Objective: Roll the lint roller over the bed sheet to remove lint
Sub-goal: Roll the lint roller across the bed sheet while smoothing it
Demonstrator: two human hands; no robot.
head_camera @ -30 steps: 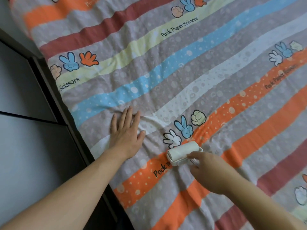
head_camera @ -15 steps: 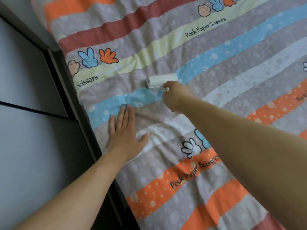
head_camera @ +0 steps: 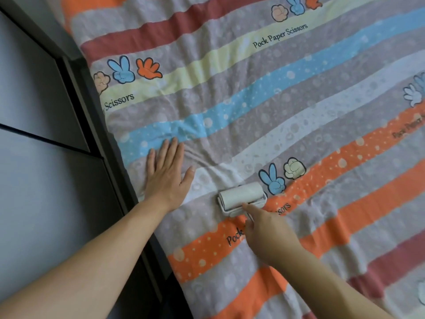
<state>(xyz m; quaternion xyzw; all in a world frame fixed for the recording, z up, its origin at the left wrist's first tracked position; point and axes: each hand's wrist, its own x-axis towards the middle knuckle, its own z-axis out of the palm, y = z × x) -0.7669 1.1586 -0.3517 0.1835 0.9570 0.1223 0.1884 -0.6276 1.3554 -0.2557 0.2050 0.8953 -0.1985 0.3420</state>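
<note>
The small white lint roller (head_camera: 241, 196) lay on the striped cloth bed sheet (head_camera: 299, 107), near its left edge, just beside a blue drawn hand (head_camera: 273, 181). The right hand (head_camera: 269, 234) held its thin handle with curled fingers, one finger straight on the frame. The left hand (head_camera: 166, 180) pressed flat on the sheet, fingers straight and close together, thumb out.

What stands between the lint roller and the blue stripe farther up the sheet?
Nothing visible. Only creased bed sheet lies ahead of the lint roller; the left hand presses flat beside it, apart; the right hand holds its handle.
</note>
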